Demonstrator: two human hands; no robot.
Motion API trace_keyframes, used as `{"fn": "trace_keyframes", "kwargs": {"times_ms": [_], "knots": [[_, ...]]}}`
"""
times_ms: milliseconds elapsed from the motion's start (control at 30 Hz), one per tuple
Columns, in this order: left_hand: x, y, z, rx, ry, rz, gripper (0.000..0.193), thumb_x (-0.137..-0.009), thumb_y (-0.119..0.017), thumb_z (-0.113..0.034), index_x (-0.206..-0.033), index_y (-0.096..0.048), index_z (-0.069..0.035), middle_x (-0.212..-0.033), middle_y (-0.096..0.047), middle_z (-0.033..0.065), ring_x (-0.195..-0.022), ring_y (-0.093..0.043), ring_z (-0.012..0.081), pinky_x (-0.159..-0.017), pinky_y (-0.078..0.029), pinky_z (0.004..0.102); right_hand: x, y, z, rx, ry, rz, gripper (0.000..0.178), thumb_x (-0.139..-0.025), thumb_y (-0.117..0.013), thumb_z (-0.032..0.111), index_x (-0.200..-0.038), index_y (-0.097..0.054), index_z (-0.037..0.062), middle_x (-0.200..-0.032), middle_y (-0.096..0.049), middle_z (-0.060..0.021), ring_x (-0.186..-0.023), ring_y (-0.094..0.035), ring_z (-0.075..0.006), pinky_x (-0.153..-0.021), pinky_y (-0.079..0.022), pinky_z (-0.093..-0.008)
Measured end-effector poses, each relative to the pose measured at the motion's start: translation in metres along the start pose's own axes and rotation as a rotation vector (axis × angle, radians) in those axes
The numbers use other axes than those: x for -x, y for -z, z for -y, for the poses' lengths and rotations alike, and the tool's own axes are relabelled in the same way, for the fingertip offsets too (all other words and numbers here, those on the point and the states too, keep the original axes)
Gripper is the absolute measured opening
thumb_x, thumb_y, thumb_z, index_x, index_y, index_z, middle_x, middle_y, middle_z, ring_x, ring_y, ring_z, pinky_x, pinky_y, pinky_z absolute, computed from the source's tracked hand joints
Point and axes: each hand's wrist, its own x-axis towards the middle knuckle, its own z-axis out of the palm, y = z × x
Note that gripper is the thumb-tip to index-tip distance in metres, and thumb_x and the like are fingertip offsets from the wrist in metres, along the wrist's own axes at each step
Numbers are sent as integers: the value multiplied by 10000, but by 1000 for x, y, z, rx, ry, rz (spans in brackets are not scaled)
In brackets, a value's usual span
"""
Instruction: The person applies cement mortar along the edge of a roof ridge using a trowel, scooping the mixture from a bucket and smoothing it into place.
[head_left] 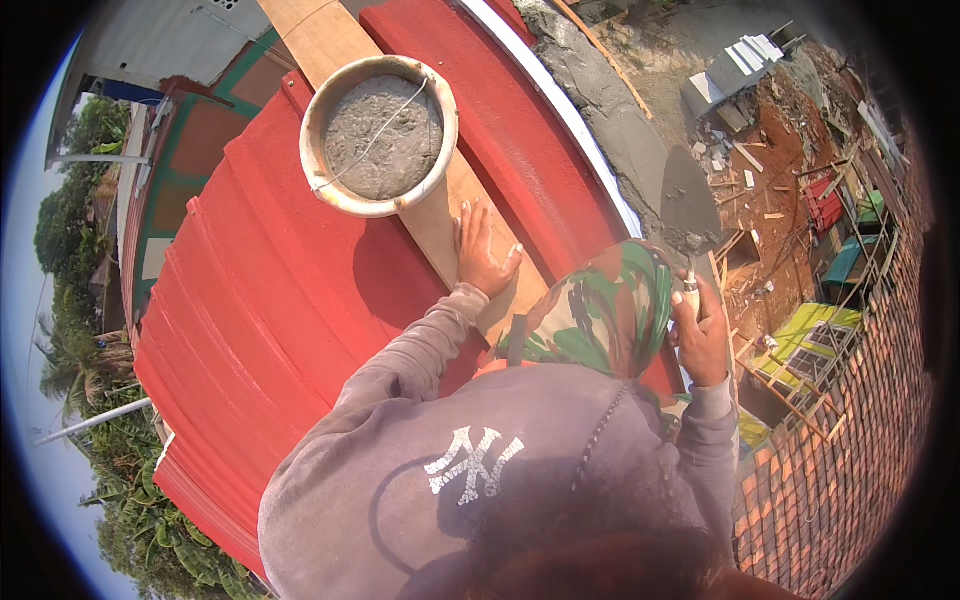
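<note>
My left hand (485, 250) lies flat on a wooden plank (436, 232), fingers spread, holding nothing. Just beyond its fingertips, a pale round bucket (375, 207) stands on the plank. Grey wet mortar (375, 130) nearly fills it, and its thin wire handle lies across the top. On the right, my right hand (703, 335) is closed round the handle of a trowel (688, 205). The trowel's blade points away from me, coated with grey mortar and carrying a small lump near the handle. It is beside a mortared wall top (600, 95); whether they touch I cannot tell.
Ribbed red metal roofing (270, 300) spreads beneath the plank and to my left. A white edging strip (560, 90) runs between roofing and mortar. Beyond the wall, the ground drops away to rubble and timber (780, 190). Roof tiles (840, 500) slope at lower right.
</note>
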Motion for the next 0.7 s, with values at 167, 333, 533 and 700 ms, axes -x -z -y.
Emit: {"fn": "trace_keyframes", "kwargs": {"times_ms": [167, 333, 533, 700], "knots": [[4, 76, -24, 252, -34, -262, 505, -877, -776, -149, -1333, -618, 3, -1276, -650, 184, -1224, -599, 364, -1109, -459, 473, -10, -3, 11, 86, 47, 116, 414, -1033, -614, 130, -1427, -599, 4, -969, -675, -52, -767, -635, -131, -677, -522, -289], [-52, 174, -32, 8, -66, -848, 527, -914, -840, -271, -1310, -584, -37, -1362, -524, 175, -1316, -481, 319, -1126, -400, 489, -24, -21, 56, 496, 417, 232, 450, -1061, -618, 231, -1446, -591, 1, -1352, -680, -238, -1236, -670, -376, -1026, -529, -416], [-127, 238, 106, 815, 409, -518, 675, -989, -774, -409, -1486, -546, -15, -1438, -589, 172, -1350, -559, 334, -1164, -445, 491, -50, -95, 128, 739, 698, 318, 453, -1079, -589, 310, -1426, -577, 20, -1224, -711, -260, -1113, -710, -432, -944, -569, -502], [-160, 228, 133, 1493, 413, -282, 497, -1105, -591, -318, -1469, -570, 20, -1396, -676, 151, -1250, -673, 280, -1104, -535, 469, -73, -147, 169, 838, 791, 308, 389, -1078, -568, 305, -1334, -595, 13, -1107, -719, -277, -1017, -738, -443, -879, -591, -533]]}}
